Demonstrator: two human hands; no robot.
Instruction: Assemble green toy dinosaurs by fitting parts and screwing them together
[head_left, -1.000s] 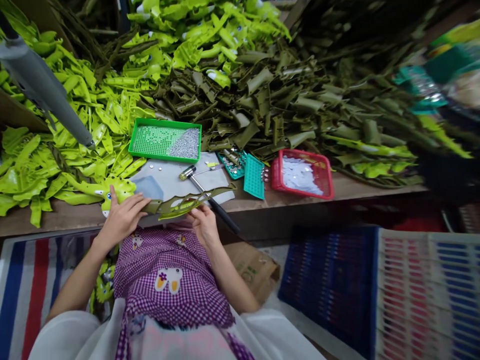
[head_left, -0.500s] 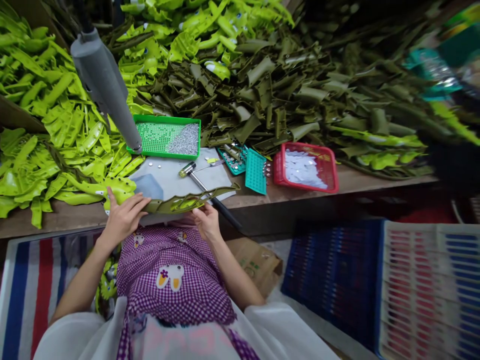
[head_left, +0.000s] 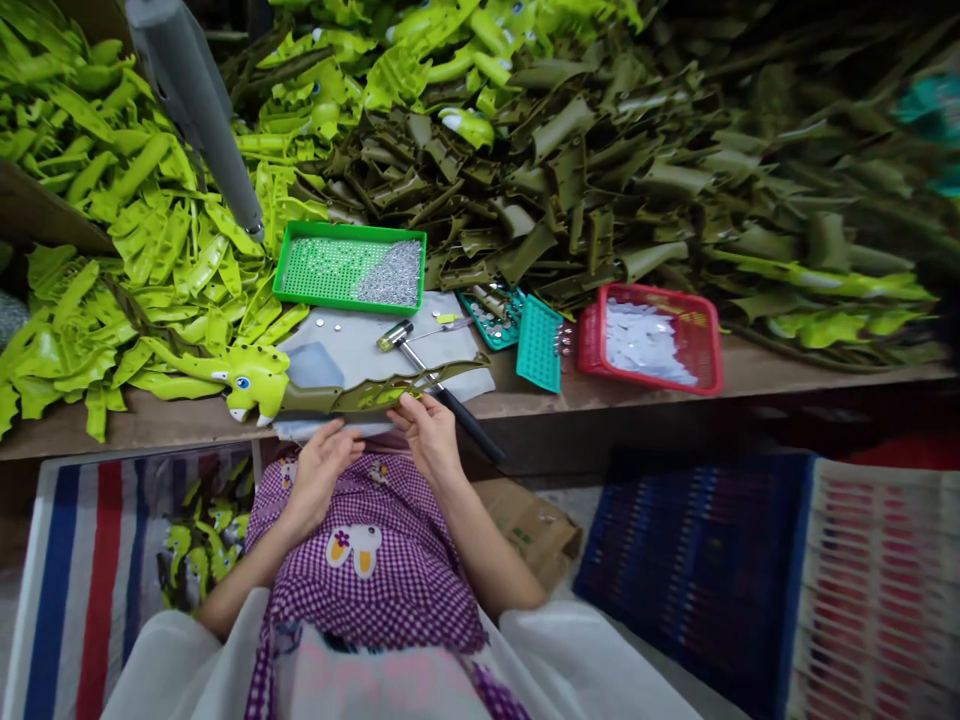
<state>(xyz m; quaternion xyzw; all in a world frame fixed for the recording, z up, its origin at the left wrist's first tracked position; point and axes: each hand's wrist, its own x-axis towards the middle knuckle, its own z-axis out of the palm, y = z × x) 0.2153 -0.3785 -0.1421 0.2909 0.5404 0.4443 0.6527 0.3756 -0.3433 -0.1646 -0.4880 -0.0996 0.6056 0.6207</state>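
Note:
A plastic toy dinosaur [head_left: 311,400] lies along the front edge of the bench, its lime-green head with a blue eye to the left and its long olive body to the right. My right hand [head_left: 429,432] pinches the body's near edge, thumb and fingertips at a lime-green piece inside the hollow olive shell. Just below the toy, my left hand [head_left: 324,468] is off it, fingers loosely bent and apart. A hammer [head_left: 439,385] with a black handle lies partly behind the olive body, on a pale sheet [head_left: 360,340].
Behind stand a green tray [head_left: 351,262] of small metal pieces, a teal tray [head_left: 540,345] and a red basket [head_left: 649,340] of white pieces. Lime-green parts [head_left: 150,220] and olive parts [head_left: 570,170] are heaped up. A grey tool [head_left: 202,110] hangs at left. A blue crate [head_left: 682,560] stands below.
My left hand has let go of the toy's head and dropped down and right, so the eye shows. My right hand keeps its hold. The view has turned slightly.

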